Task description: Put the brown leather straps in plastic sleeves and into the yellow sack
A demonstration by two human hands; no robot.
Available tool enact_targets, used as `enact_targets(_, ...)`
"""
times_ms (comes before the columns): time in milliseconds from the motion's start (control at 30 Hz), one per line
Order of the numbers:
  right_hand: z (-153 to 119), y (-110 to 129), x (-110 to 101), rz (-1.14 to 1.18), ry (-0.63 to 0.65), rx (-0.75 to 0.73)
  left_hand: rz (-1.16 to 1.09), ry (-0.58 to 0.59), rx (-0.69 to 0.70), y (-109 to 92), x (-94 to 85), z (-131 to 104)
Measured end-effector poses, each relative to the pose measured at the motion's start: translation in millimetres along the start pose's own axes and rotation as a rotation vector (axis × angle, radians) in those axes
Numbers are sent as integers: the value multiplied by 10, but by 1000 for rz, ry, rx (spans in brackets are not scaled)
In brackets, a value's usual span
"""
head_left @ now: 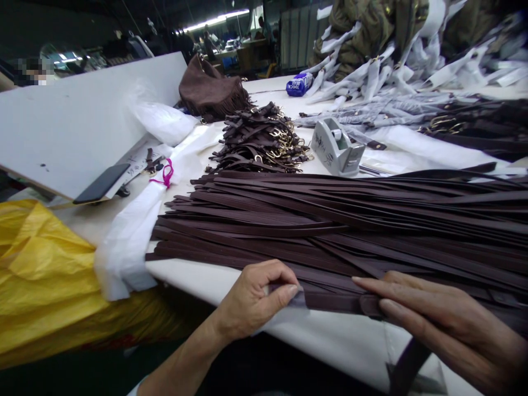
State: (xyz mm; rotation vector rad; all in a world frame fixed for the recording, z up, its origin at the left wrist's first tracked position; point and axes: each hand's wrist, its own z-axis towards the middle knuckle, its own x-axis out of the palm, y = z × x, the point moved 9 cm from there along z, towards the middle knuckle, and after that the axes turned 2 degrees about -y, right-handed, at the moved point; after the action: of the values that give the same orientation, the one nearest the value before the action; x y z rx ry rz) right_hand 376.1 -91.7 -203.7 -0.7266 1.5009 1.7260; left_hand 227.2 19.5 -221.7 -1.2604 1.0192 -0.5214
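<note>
My left hand is closed in a pinch on a piece of thin clear plastic film at the end of a dark brown strap. The strap lies along the table's front edge. My right hand grips this strap near a brown loop, its fingers fairly straight; part of the strap is hidden under the hand, and a length hangs below the edge. Just beyond both hands spreads a thick layer of long brown straps, laid mostly side by side.
Behind the straps stand a grey tape dispenser and a heap of short straps with gold hooks. A brown fringed bag, a blue packet and a white board are farther back. Yellow sheeting hangs at left.
</note>
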Motion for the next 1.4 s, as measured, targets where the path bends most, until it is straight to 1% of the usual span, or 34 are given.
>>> enact_targets(133, 119, 168, 98, 83, 56, -47, 323, 76, 209, -271, 57, -6)
enact_targets(200, 188, 250, 133, 115, 58, -69, 421, 96, 269, -354, 88, -12)
enact_targets(300, 241, 314, 180, 118, 29, -78, 468, 81, 279, -375, 95, -7)
enact_targets(367, 235, 367, 195, 79, -21, -109, 506, 69, 295, -371, 109, -7)
enact_targets(500, 166, 609, 185, -75, -114, -299, 620, 124, 359, -387, 208, -15)
enact_targets(567, 155, 692, 128, -78, -144, -353, 592, 149, 339, -399, 209, -10)
enact_targets(633, 194, 663, 39, 9, -160, -294, 502, 135, 268, -400, 144, 1)
enact_targets(700, 253, 564, -1, 131, -129, -175, 404, 101, 188, -382, 60, 0)
enact_targets(767, 296, 497, 37, 223, -62, -87, 337, 77, 124, -345, 10, -18)
enact_targets(833, 321, 491, 91, 270, -24, -61, 304, 70, 85, -301, 5, -45)
enact_targets(900, 336, 508, 150, 295, -3, -57, 286, 71, 78, -272, 30, -73)
enact_targets(1000, 340, 504, 243, 305, 40, -23, 268, 52, 120, -276, 63, -113)
enact_targets(1133, 325, 455, 335, 246, 143, 54, 259, 2, 156, -256, 46, -154)
enact_targets(1233, 316, 427, 443, 212, 302, 103, 218, 46, 119, -188, 52, -163)
enact_targets(1300, 322, 416, 484, 230, 373, 133, 216, 81, 86, -150, 46, -158)
enact_targets(1333, 333, 418, 480, 242, 376, 140, 248, 94, 83, -144, 42, -153)
enact_targets(1400, 356, 448, 453, 258, 356, 127, 391, 117, 94, -141, 44, -137)
